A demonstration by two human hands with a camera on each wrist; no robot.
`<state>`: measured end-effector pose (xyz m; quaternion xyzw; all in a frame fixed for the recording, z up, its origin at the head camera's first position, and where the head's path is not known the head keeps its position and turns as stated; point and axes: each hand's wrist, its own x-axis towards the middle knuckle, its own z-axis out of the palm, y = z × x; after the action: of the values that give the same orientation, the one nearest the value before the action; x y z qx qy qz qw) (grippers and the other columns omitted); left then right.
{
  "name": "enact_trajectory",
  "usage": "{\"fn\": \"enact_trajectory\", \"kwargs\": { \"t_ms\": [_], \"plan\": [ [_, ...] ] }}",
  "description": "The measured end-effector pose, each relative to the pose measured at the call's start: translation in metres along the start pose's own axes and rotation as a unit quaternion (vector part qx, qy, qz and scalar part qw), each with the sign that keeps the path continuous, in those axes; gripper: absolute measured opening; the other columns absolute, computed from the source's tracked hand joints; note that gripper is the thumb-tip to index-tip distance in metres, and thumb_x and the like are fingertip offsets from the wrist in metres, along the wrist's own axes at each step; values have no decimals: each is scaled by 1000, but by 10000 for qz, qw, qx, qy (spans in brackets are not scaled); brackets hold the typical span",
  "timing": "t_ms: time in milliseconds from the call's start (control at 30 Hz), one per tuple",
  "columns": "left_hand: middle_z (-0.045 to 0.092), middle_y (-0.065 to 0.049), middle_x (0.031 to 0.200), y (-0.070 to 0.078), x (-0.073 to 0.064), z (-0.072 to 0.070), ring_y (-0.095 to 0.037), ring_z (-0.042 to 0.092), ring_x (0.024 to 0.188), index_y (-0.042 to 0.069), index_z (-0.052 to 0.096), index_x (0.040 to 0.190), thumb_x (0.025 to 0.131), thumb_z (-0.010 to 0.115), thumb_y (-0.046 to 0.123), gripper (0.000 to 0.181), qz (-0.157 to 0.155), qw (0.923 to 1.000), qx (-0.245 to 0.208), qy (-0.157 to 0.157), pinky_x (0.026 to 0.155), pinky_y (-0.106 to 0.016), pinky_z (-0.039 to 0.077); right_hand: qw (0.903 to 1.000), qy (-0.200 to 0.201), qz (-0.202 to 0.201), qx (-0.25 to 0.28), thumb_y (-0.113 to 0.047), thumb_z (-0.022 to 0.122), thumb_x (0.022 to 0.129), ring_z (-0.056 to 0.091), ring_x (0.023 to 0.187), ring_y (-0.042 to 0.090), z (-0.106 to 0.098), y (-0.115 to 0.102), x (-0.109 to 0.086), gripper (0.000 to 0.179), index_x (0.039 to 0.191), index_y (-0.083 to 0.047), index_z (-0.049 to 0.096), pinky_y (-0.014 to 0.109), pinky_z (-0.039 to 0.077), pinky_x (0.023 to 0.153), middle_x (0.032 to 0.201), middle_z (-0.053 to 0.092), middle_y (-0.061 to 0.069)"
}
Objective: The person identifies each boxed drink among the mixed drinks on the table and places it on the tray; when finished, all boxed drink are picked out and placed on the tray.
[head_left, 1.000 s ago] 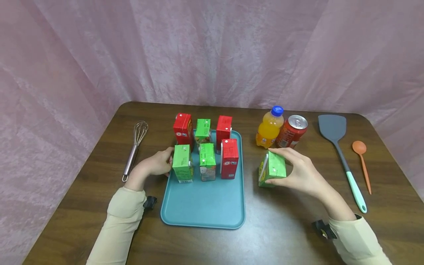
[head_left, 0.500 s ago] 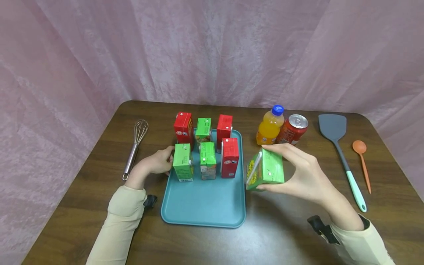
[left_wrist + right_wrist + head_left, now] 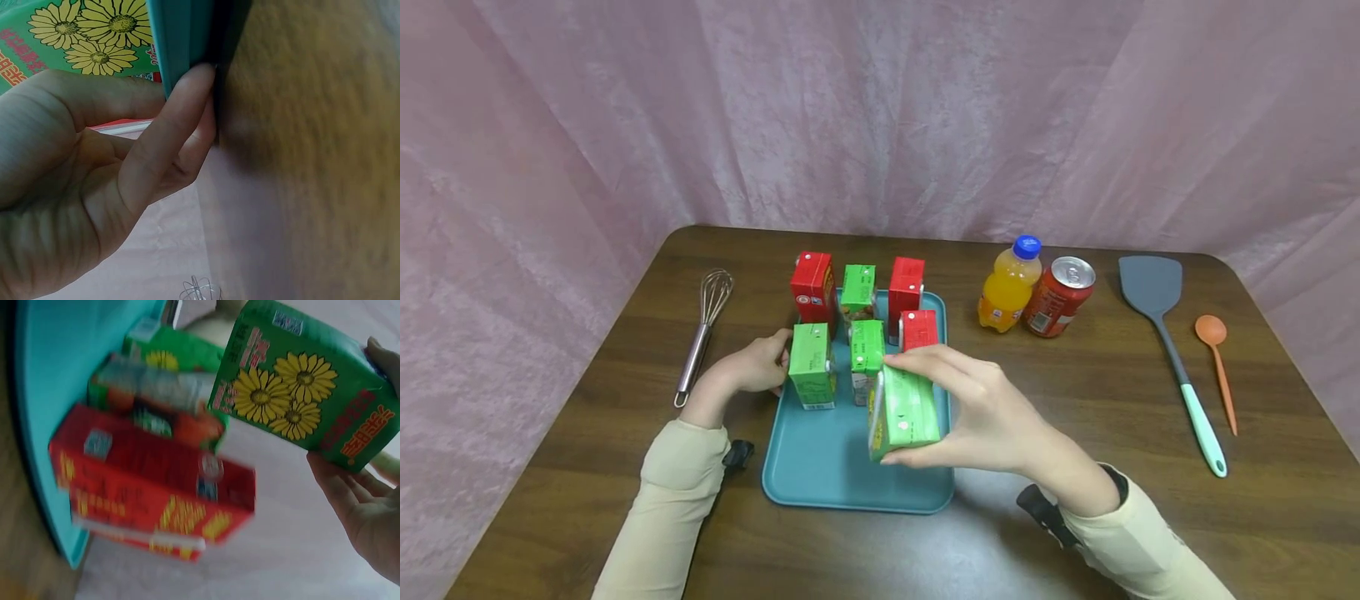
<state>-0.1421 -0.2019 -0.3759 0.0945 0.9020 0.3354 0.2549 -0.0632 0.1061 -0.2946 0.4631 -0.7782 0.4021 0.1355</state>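
My right hand grips a green drink carton by its upper part, thumb on one side and fingers on the other. Yellow flowers and a straw show on this carton, held up over the front right of the blue tray. At the tray's left side, my left hand pinches the rim between thumb and fingers, as the left wrist view shows. Right beside it stands a green flowered carton. Another green carton stands in the middle, and a red carton is partly hidden behind my right hand.
Farther back on the tray are red cartons and a green carton. A whisk lies left. To the right are an orange drink bottle, a red can, a spatula and an orange spoon.
My right hand has lifted the green carton off the table beside the bottle and carried it left over the tray. My left hand has stayed at the tray's rim.
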Motion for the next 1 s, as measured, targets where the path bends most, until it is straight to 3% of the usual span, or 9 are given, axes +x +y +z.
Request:
{"fn": "enact_trajectory", "kwargs": {
  "t_ms": [133,300,433,600,1000],
  "plan": [
    [48,-14,85,0,-2,0,-21,59,68,-11,21,137,81,41,-9,59,53,10000,16,29,60,-32,53,9999,-126,-3,37,-40,87,56,58,98,11,21,-2,10,78,121,-7,58,19,51,81,112,61,1],
    [49,-14,85,1,-4,0,-20,59,65,-12,22,137,80,42,-9,60,94,9999,59,76,59,-31,54,9975,-570,411,47,-43,85,59,58,93,7,44,-5,19,78,123,-10,56,16,50,78,111,60,-1],
    [51,-14,85,1,-5,0,-20,60,65,-12,21,138,80,42,-9,62,56,9999,74,70,59,-31,53,9906,-1094,815,72,-42,84,62,57,88,7,64,-8,24,75,123,-10,55,14,50,73,112,59,0],
    [52,-14,86,2,-4,0,-20,59,65,-11,20,139,80,44,-8,63,7,9999,122,32,59,-29,50,9807,-1624,1044,-304,-45,82,64,55,88,6,84,-11,29,76,126,-12,53,14,48,73,114,57,0],
    [52,-14,86,5,6,3,-20,59,66,-12,19,139,77,45,-9,67,75,9999,135,-54,59,-29,51,9719,-1715,1494,-613,-47,81,65,53,87,6,103,-9,30,79,128,-13,48,15,48,74,114,52,0]
  ]
}}
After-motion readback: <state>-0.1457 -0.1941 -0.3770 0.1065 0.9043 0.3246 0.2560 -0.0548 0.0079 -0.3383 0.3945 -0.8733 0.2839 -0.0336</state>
